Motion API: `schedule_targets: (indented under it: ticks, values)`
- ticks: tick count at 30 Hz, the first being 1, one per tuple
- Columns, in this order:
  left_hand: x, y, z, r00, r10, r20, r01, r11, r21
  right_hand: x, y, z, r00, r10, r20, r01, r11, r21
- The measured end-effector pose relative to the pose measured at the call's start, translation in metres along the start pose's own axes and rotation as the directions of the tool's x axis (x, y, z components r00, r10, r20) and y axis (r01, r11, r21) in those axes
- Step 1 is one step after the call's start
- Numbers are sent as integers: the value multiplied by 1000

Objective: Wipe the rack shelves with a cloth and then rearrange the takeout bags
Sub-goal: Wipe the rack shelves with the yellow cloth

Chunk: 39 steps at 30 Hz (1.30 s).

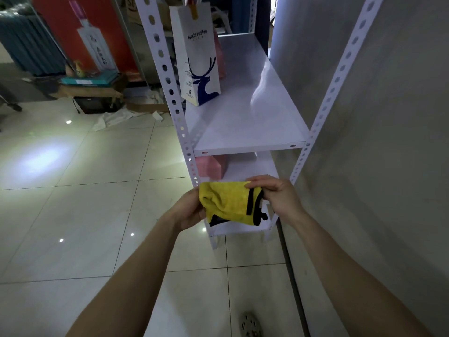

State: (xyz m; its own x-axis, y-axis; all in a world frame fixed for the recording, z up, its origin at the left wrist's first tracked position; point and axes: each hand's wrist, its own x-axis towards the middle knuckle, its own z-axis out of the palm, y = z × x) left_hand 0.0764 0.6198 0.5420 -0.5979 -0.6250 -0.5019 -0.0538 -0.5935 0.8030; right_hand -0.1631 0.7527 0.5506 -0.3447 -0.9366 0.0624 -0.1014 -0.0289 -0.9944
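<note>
Nearest: yellow cloth [228, 203], black-edged and bunched, held in front of the rack's lower shelf [252, 169]; left hand [188, 210] grip curled round its left end, right hand [277, 195] grip pinching its right corner. Next: pink bag [211, 166] on that lower shelf, left side. Farthest: upper shelf [243, 117] with a tall white paper bag [198, 62] upright near its left edge; a wide wipe would likely tip it over or off the open side.

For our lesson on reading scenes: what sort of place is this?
Probably a shop's back room or pickup corner: a metal rack holds a coffee takeout bag, with a red poster and piled boxes behind.
</note>
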Motion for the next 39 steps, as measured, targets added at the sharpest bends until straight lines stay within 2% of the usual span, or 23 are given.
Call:
schedule_targets:
  ticks: [2, 3, 6, 8, 9, 11, 12, 14, 18, 21, 24, 27, 30, 32, 37, 39]
  values:
    - [1, -6, -7, 992, -92, 92, 109, 972, -210, 0, 4, 1, 999, -12, -38, 11, 999, -34]
    - [2, -9, -10, 983, -114, 143, 144, 964, -225, -1, 7, 1, 998, -2, -58, -1, 999, -53]
    - [9, -17, -9, 979, -111, 172, 116, 993, -17, -4, 21, -3, 990, 131, -51, -131, 991, 3]
    - [18, -24, -6, 995, -85, 47, 80, 992, 93, -5, 30, -3, 931, 365, 27, -365, 921, 135]
    - [22, -26, -4, 997, -78, 3, 77, 989, 130, -7, 36, -4, 882, 466, 67, -471, 872, 135]
    - [31, -30, 1, 998, -66, 0, 65, 975, 213, -11, 54, -5, 809, 575, 124, -572, 818, -59]
    - [37, -33, 2, 998, -64, -1, 62, 964, 259, -12, 65, -5, 793, 591, 148, -571, 806, -156]
    - [50, -40, 3, 997, -50, -52, 65, 933, 353, -16, 87, 0, 778, 601, 182, -574, 798, -184]
    - [81, -52, 3, 968, 121, -218, 3, 868, 497, -5, 124, 8, 832, 554, 23, -543, 822, -173]
    - [98, -55, 0, 906, 298, -302, -75, 813, 578, 28, 146, 11, 850, 523, -65, -527, 846, -83]
    - [102, -62, -8, 859, 374, -349, -82, 775, 627, 70, 166, 9, 860, 485, -157, -484, 874, 48]
    - [102, -81, -21, 879, 355, -318, -48, 730, 681, 105, 199, 9, 841, 497, -216, -516, 855, -41]
    - [102, -106, -32, 894, 304, -329, 15, 713, 701, 119, 240, 7, 751, 633, -189, -660, 706, -256]
    - [105, -120, -36, 893, 272, -357, 61, 714, 697, 119, 258, 5, 700, 684, -206, -707, 625, -330]
    - [111, -132, -29, 901, 190, -389, 127, 744, 656, 110, 273, 14, 662, 688, -296, -745, 647, -161]
    - [112, -129, -25, 905, 185, -382, 122, 748, 653, 112, 264, 16, 684, 651, -330, -708, 700, -88]
